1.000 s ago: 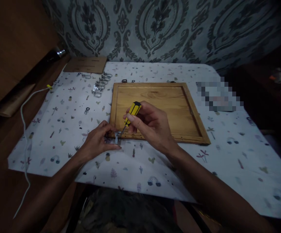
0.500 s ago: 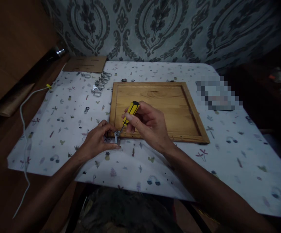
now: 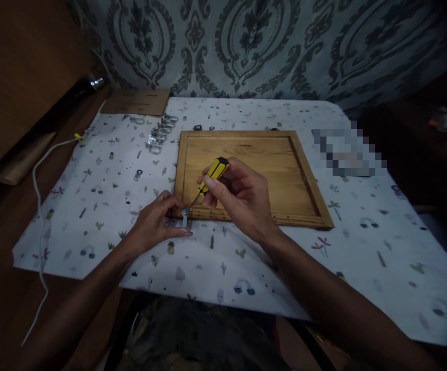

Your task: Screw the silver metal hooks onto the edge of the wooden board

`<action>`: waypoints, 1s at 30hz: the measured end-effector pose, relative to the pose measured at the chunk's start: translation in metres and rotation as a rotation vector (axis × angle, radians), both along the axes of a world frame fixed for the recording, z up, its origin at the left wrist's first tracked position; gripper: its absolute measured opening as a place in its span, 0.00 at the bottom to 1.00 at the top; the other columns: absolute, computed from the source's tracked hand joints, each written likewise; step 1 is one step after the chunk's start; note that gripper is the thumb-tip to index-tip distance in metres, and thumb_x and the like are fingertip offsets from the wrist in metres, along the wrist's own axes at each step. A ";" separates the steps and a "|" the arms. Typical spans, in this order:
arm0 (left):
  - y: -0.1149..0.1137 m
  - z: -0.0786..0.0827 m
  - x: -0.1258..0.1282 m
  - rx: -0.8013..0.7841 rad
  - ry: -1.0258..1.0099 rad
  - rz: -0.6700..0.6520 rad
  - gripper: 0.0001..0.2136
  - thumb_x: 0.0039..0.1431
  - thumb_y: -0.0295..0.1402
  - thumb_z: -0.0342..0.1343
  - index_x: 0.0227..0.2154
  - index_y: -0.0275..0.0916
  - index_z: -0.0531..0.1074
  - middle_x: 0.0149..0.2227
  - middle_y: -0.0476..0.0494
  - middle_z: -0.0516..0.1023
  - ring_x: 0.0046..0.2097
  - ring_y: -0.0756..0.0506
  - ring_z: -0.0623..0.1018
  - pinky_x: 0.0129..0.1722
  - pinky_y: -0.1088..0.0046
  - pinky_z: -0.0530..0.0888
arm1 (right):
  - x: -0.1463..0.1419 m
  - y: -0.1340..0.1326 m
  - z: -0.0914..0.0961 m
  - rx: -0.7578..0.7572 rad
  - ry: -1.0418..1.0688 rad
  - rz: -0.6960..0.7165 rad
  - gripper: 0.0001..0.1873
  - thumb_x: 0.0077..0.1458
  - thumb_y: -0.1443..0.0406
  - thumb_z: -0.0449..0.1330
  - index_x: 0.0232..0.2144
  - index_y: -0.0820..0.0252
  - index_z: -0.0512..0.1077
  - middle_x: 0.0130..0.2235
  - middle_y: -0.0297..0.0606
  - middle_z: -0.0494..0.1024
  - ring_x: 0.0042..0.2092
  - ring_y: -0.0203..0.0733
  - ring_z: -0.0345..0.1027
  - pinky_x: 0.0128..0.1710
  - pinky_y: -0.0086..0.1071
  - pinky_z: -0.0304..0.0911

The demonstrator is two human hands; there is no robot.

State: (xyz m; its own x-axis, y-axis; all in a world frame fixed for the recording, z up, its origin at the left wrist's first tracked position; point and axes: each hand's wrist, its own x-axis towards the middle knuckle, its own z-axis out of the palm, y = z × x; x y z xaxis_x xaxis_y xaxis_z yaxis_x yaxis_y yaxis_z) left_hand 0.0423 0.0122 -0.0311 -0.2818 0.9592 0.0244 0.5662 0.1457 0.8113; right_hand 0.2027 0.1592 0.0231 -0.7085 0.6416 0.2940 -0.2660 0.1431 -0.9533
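My right hand [image 3: 242, 198] is closed around the handle of a yellow and black screwdriver [image 3: 214, 175]. The screwdriver leans to the right, its tip down at a small metal latch [image 3: 185, 219]. That latch sits at the near left corner of a wooden frame with a panel [image 3: 254, 175], which lies flat on the table. My left hand [image 3: 151, 224] pinches the latch between thumb and fingers, the thumb at its near end. Whether a screw sits under the tip is too small to tell.
Several metal latches [image 3: 161, 134] lie in a row left of the frame, below a slotted cardboard piece [image 3: 136, 102]. A patterned cloth [image 3: 103, 206] covers the table. A white cable [image 3: 37, 190] hangs at the left edge, and a blurred-out item [image 3: 347, 152] lies at right.
The screwdriver handle has tipped further to the right and slightly up along with my right hand. My left hand and the latch stay in place.
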 end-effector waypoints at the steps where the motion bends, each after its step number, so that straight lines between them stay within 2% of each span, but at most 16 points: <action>1: 0.000 0.000 0.000 -0.003 -0.003 0.001 0.23 0.49 0.49 0.73 0.42 0.43 0.75 0.38 0.50 0.68 0.39 0.45 0.72 0.38 0.69 0.70 | 0.000 0.000 -0.001 0.002 0.003 0.001 0.22 0.56 0.46 0.69 0.32 0.56 0.69 0.30 0.30 0.75 0.24 0.32 0.71 0.23 0.28 0.69; 16: 0.000 0.003 0.000 -0.015 0.005 -0.013 0.22 0.50 0.49 0.73 0.41 0.43 0.74 0.38 0.49 0.68 0.40 0.45 0.72 0.38 0.68 0.70 | -0.002 -0.002 -0.006 -0.027 -0.006 0.038 0.22 0.55 0.47 0.71 0.31 0.56 0.68 0.31 0.29 0.74 0.24 0.30 0.71 0.23 0.27 0.69; 22: 0.001 0.006 0.000 -0.041 0.015 -0.009 0.22 0.50 0.49 0.73 0.41 0.44 0.75 0.38 0.49 0.68 0.41 0.44 0.73 0.38 0.68 0.70 | -0.001 -0.005 -0.003 -0.066 -0.015 0.091 0.20 0.54 0.50 0.73 0.32 0.56 0.70 0.29 0.28 0.75 0.24 0.32 0.71 0.24 0.28 0.70; 28: 0.001 0.007 0.001 -0.045 0.009 -0.014 0.21 0.49 0.46 0.74 0.41 0.43 0.75 0.38 0.50 0.68 0.40 0.44 0.72 0.38 0.68 0.70 | 0.000 -0.004 -0.001 -0.060 -0.039 0.122 0.22 0.52 0.49 0.73 0.31 0.55 0.69 0.32 0.30 0.76 0.24 0.32 0.70 0.24 0.29 0.71; 30: 0.001 0.006 0.000 -0.030 0.009 -0.017 0.21 0.50 0.46 0.74 0.41 0.42 0.74 0.38 0.49 0.68 0.40 0.44 0.72 0.38 0.69 0.70 | 0.000 -0.004 -0.001 -0.054 -0.027 0.142 0.21 0.54 0.49 0.72 0.34 0.55 0.69 0.32 0.29 0.75 0.25 0.32 0.71 0.26 0.28 0.72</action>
State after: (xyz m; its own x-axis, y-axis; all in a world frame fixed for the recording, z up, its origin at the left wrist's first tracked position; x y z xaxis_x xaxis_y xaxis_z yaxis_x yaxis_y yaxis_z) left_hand 0.0425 0.0135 -0.0249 -0.2656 0.9641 -0.0023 0.5757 0.1605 0.8017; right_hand 0.2026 0.1555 0.0224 -0.8006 0.5483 0.2417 -0.2543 0.0542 -0.9656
